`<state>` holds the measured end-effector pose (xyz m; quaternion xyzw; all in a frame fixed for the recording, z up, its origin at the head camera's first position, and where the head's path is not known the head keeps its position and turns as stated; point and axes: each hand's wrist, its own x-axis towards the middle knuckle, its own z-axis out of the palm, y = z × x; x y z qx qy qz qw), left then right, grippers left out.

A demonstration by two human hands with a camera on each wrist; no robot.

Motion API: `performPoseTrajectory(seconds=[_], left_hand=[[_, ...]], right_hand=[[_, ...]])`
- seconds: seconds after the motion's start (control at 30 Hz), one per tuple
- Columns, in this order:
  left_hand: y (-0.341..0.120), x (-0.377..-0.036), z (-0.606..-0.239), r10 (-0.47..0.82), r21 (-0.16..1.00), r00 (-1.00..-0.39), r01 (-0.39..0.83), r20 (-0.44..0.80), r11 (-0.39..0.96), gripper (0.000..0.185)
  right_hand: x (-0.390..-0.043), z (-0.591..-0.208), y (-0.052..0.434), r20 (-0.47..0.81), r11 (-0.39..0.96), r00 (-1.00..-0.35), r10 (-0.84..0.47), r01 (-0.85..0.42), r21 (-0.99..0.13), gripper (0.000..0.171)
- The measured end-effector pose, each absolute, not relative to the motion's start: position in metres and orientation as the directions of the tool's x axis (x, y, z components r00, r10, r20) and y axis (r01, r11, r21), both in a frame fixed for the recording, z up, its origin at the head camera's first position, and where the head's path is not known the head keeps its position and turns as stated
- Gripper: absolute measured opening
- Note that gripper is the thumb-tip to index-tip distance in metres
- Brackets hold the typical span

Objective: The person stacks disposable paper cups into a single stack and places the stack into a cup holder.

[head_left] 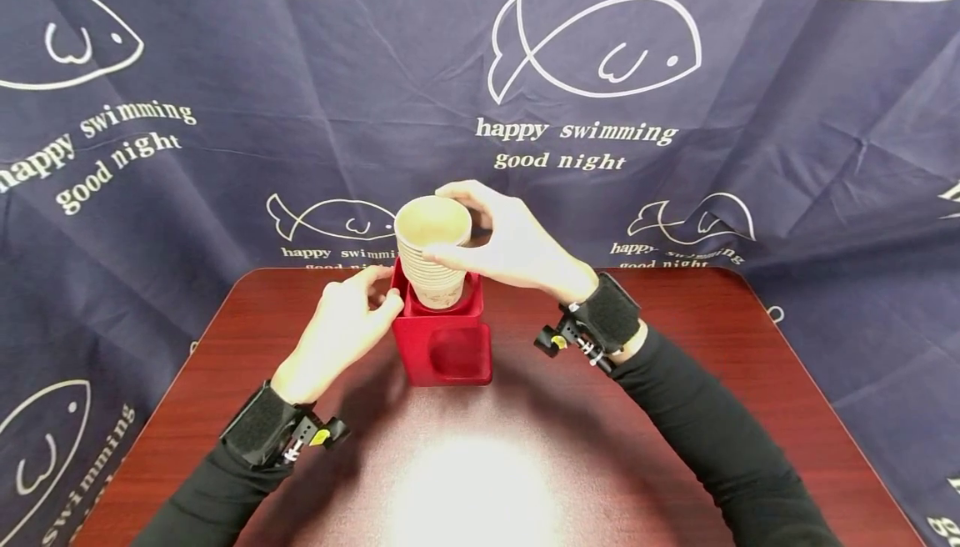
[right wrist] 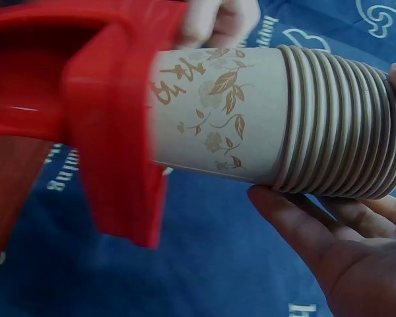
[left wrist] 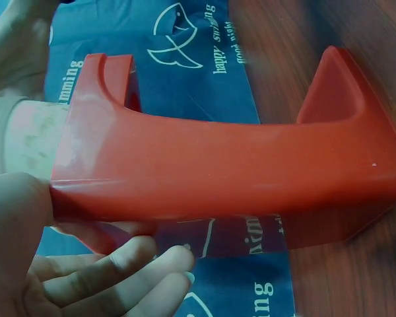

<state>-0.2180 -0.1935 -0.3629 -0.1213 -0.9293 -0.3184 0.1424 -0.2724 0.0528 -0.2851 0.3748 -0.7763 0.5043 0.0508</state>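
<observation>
Paper cup stack (head_left: pixel 431 251) in red holder (head_left: pixel 444 338): right hand (head_left: pixel 510 243) grips rims, left hand (head_left: pixel 337 330) pinches holder; backdrop (head_left: pixel 570 143) reads "happy swimming".

Head view: high, looking forward and down over the near edge of the table (head_left: pixel 675 414), far edge and whale-print cloth (head_left: pixel 225 113) behind, mid distance, both forearms in frame. Left wrist view: very close, beside the red holder (left wrist: pixel 218 172), which fills the frame, facing along its side. Right wrist view: very close, facing the stack of paper cups (right wrist: pixel 284 125) sideways. All three share the red holder; head and right wrist share the cups.
</observation>
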Motion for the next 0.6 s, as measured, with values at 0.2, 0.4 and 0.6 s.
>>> performPoseTrajectory(seconds=[0.2,0.4,0.6], left_hand=[[-0.194,-0.218,-0.365,0.137,0.577,-0.934,0.314,0.330,0.754,0.032],[-0.194,-0.218,-0.364,0.130,0.589,-0.940,0.302,0.316,0.750,0.032],[-0.194,-0.218,-0.364,0.127,0.594,-0.939,0.303,0.319,0.745,0.033]], right_hand=[[-0.275,-0.310,0.050,0.452,0.261,-0.722,-0.524,-0.641,-0.722,0.062],[-0.275,-0.327,0.048,0.401,0.267,-0.753,-0.523,-0.591,-0.761,0.064],[-0.275,-0.335,0.047,0.374,0.241,-0.764,-0.525,-0.555,-0.796,0.068]])
